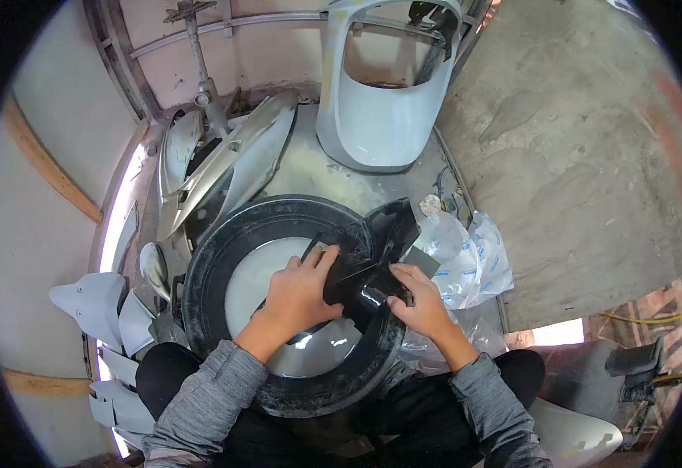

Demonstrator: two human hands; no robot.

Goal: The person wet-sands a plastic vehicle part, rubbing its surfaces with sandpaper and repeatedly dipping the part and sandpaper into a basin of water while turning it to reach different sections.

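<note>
A glossy black panel point(394, 226) is held over a round black tub point(200, 273) of cloudy whitish liquid point(251, 273). My left hand point(300, 292) lies on the panel's left part, above the liquid, its fingers bent round it. On the right, near the tub's rim, my right hand point(419, 303) grips the panel's edge between thumb and fingers. The panel's lower part hangs close to the liquid; whether it is dipped in cannot be made out.
Silver curved panels point(235, 168) lean behind the tub at the left. A white shell-shaped part point(380, 132) stands at the back. Plastic bags point(477, 261) lie right of the tub. Grey parts point(95, 304) are at the far left.
</note>
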